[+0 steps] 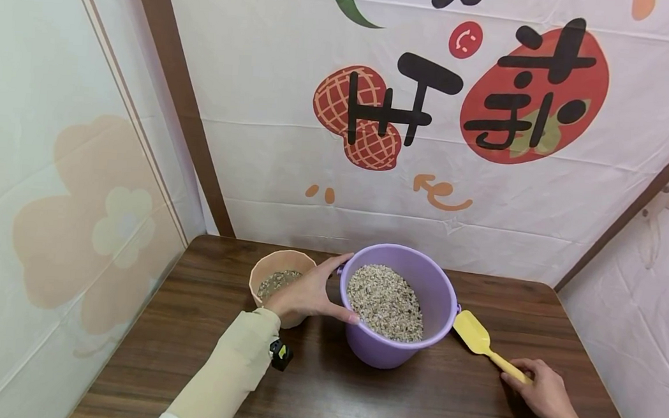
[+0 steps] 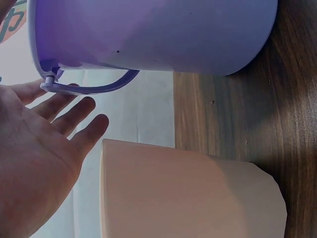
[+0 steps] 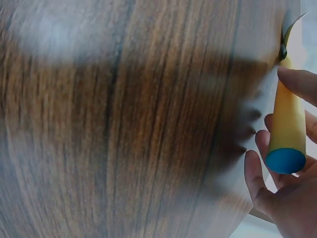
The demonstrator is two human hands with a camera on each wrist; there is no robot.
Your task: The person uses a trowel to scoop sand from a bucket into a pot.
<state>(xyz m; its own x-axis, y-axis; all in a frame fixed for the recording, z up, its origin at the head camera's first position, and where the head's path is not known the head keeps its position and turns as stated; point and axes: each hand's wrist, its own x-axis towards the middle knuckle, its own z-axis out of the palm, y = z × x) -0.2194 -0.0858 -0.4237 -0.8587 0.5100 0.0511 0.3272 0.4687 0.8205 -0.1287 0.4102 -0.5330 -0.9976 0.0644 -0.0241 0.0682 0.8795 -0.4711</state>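
A purple bucket [image 1: 380, 355] stands in the middle of the table, part-filled with pale grain-like flakes [image 1: 386, 302]. My left hand [image 1: 312, 291] is spread against its left rim, the thumb at the near edge and the other fingers reaching back. Seen from the left wrist, those fingers [image 2: 89, 131] are straight, beside the bucket's purple handle [image 2: 94, 90]. My right hand [image 1: 544, 391] holds a yellow scoop [image 1: 473, 332] by its handle, thumb on one side and fingers on the other. The scoop's blade points toward the bucket, and the handle's end [image 3: 286, 161] is blue.
Left of the bucket stands a peach-coloured container [image 1: 258, 275] with similar flakes inside, partly hidden by my left hand. Dark wood-grain table [image 1: 209, 291] lies beneath everything. A printed cloth wall [image 1: 270, 135] rises behind the table, with more cloth at both sides.
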